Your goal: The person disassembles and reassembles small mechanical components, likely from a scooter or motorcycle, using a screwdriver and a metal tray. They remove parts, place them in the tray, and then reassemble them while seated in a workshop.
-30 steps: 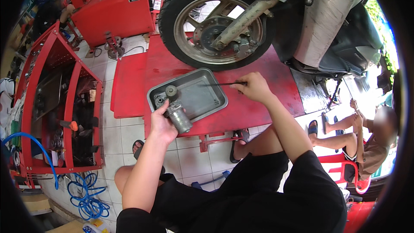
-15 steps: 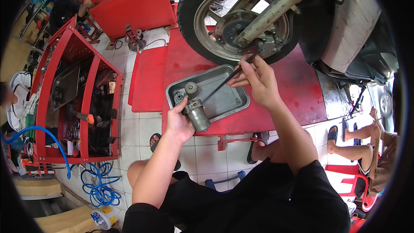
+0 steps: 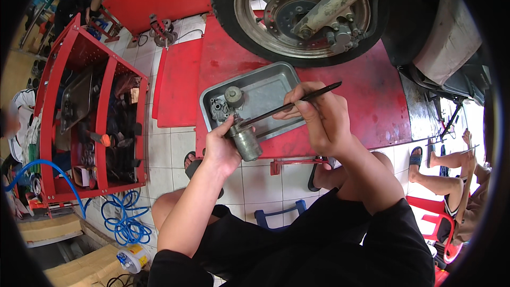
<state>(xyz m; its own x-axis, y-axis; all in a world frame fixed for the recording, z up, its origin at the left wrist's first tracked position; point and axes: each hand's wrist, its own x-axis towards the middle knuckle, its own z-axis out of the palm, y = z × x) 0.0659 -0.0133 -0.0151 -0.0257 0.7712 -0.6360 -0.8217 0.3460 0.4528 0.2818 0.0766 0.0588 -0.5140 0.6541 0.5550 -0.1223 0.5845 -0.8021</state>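
Note:
My left hand [image 3: 221, 153] is closed around a grey metal cylinder [image 3: 247, 145], which looks like a small motor housing, held tilted over the near edge of a metal tray [image 3: 277, 82]. Pinched in my right hand [image 3: 324, 122] is a thin dark rod [image 3: 320, 92], slanting down to the left. Its lower tip reaches the upper end of the cylinder; whether it has bristles there, I cannot tell. At the tray's left end lie a round metal part [image 3: 233, 95] and a greyish cast metal piece [image 3: 217, 107].
The tray rests on a red platform [image 3: 366, 93], below a motorcycle's front wheel [image 3: 226, 8]. A red shelf cart [image 3: 110, 101] with tools stands at left, a coiled blue hose [image 3: 125, 220] near it. A blue stool [image 3: 281, 215] is below. Another person's legs [image 3: 435, 175] show at right.
My right hand has come nearer and lower, and the rod now lies flatter, its tip at the cylinder's upper end. The left hand keeps its hold. The whole view has shifted slightly.

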